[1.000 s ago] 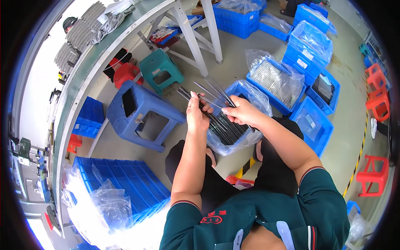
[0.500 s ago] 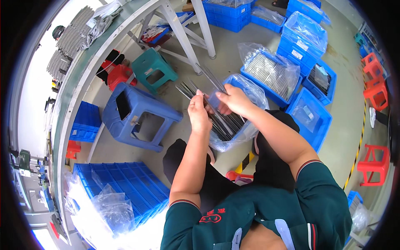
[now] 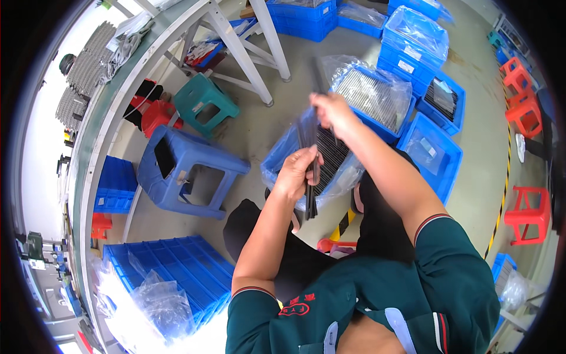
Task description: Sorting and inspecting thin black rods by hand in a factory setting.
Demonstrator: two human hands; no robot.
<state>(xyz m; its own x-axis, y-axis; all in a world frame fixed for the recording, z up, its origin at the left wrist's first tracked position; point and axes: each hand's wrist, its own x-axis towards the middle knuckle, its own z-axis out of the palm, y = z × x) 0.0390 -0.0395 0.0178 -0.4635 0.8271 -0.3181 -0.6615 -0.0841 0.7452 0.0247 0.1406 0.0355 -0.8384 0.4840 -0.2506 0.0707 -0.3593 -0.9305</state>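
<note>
My left hand (image 3: 296,171) is closed around a bundle of thin dark metal rods (image 3: 311,203), which stands nearly upright. Farther off and to the right, my right hand (image 3: 334,113) grips a few more rods (image 3: 318,75), smeared by motion and pointing up and away from me. Both hands are over a blue bin lined with clear plastic (image 3: 275,160). Many dark rods (image 3: 335,156) lie side by side in that bin, partly covered by my hands and the bundle. The exact number of rods in each hand cannot be made out.
Beyond the lined bin is a blue bin of silvery rods (image 3: 368,97), and right of it an almost bare blue bin (image 3: 439,171). A blue stool (image 3: 203,154) with a dark flat object on it and a green stool (image 3: 206,106) stand left. Stacked blue bins (image 3: 177,259) are near left.
My hands have drawn apart. The left hand's bundle has swung from slanting to nearly upright, while my right hand has moved up and slightly right with its rods. The whole view has shifted slightly.
</note>
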